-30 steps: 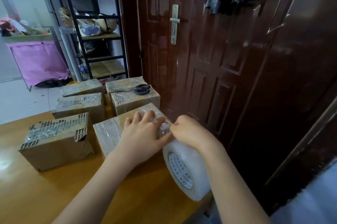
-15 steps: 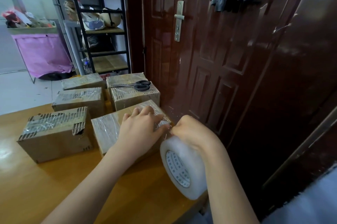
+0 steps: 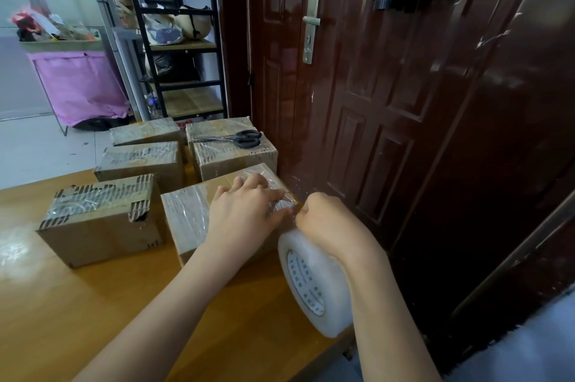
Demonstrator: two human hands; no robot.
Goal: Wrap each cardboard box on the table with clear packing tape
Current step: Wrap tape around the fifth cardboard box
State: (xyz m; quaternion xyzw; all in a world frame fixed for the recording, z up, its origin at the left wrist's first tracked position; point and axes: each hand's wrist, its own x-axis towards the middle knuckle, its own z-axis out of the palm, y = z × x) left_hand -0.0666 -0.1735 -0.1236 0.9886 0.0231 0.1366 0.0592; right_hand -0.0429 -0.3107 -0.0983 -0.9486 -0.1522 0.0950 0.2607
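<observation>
Several cardboard boxes stand on the wooden table (image 3: 93, 304). The nearest box (image 3: 186, 213) has clear tape over its top and right end. My left hand (image 3: 245, 216) lies flat on its top, fingers pressing the tape at the right edge. My right hand (image 3: 329, 226) is curled round the big roll of clear packing tape (image 3: 314, 282), held at the box's right end over the table's edge. A short stretch of tape runs from roll to box. Another taped box (image 3: 99, 220) sits to the left.
Black scissors (image 3: 242, 139) lie on a box (image 3: 233, 154) at the back right. Two more boxes (image 3: 140, 160) stand behind on the left. A dark red door (image 3: 373, 86) is close on the right. A black shelf rack (image 3: 177, 39) stands beyond the table.
The roll and my right hand have stayed by the box's right end, shifting slightly. My left hand keeps pressing on the box top. The camera view has drifted a little.
</observation>
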